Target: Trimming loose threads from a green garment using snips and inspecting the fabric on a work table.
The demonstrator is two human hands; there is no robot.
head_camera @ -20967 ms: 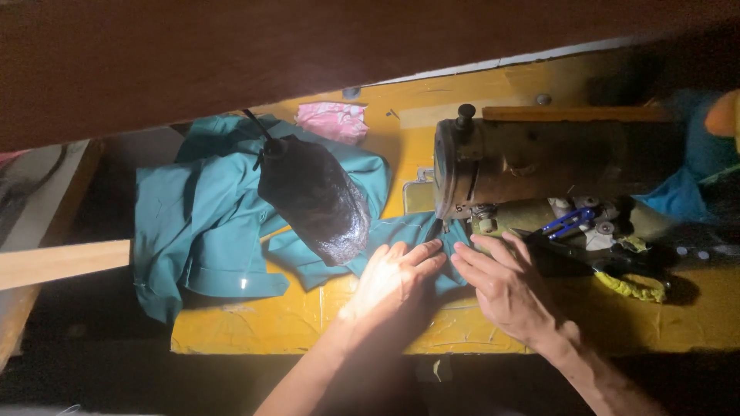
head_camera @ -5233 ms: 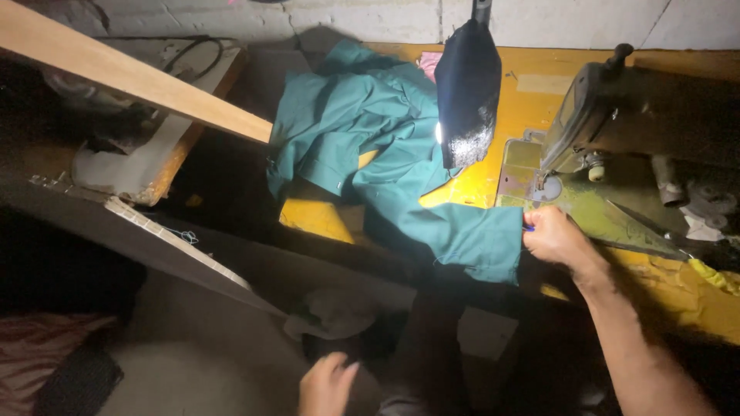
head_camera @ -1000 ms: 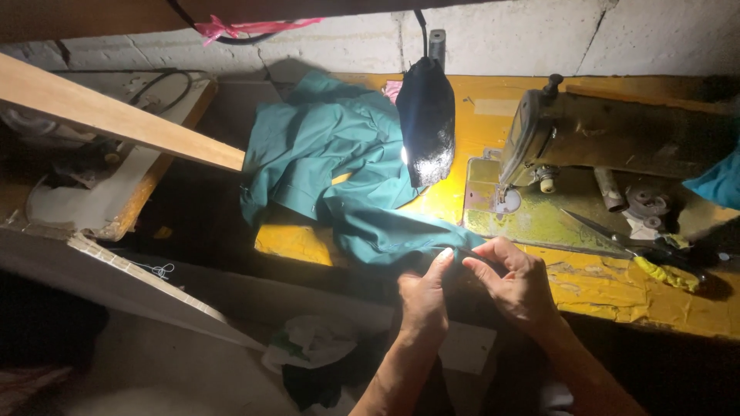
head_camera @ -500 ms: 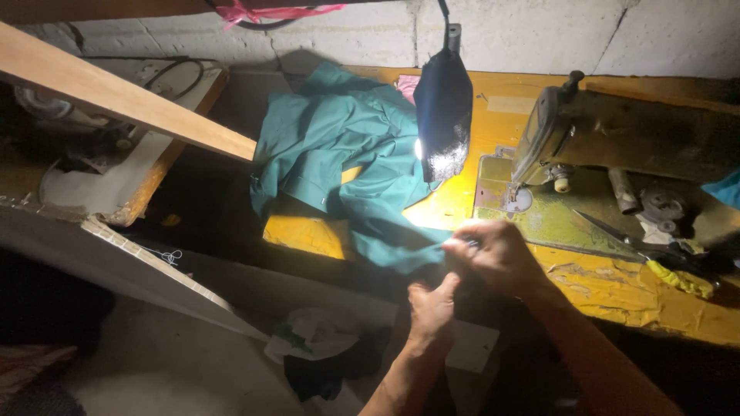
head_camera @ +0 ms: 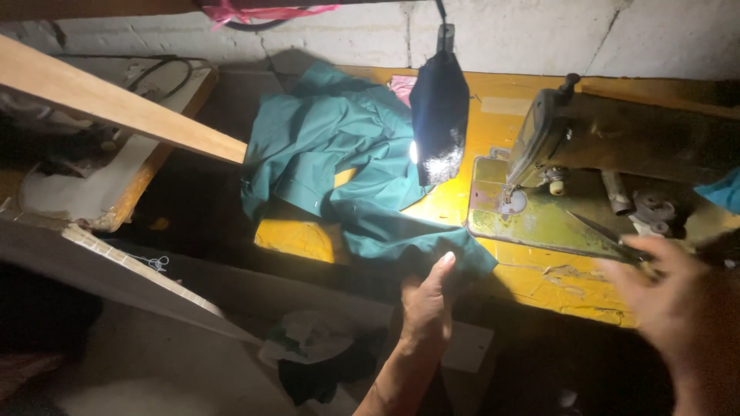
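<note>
A: Where are our fingers?

B: Our left hand (head_camera: 426, 308) reaches up from below the table edge. Its thumb is raised and pressed against the hanging end of the teal garment (head_camera: 339, 166); the other fingers are curled behind the cloth, so it seems to pinch that end. Our right hand (head_camera: 678, 304) hovers blurred at the right, fingers spread and holding nothing, close to the scissors (head_camera: 609, 233).

A: Where does the garment lie?

B: It is heaped on the left half of the yellow table (head_camera: 532, 281), with one end trailing over the front edge into our left hand.

A: What surrounds it?

B: A dark hooded lamp (head_camera: 438, 115) hangs over the cloth, its bulb glowing. To the right stands an old sewing machine (head_camera: 617, 139) on its greenish base plate, with the scissors lying on that plate. A pale wooden plank (head_camera: 116, 104) slants across the upper left, and a whitish wall runs behind.
</note>
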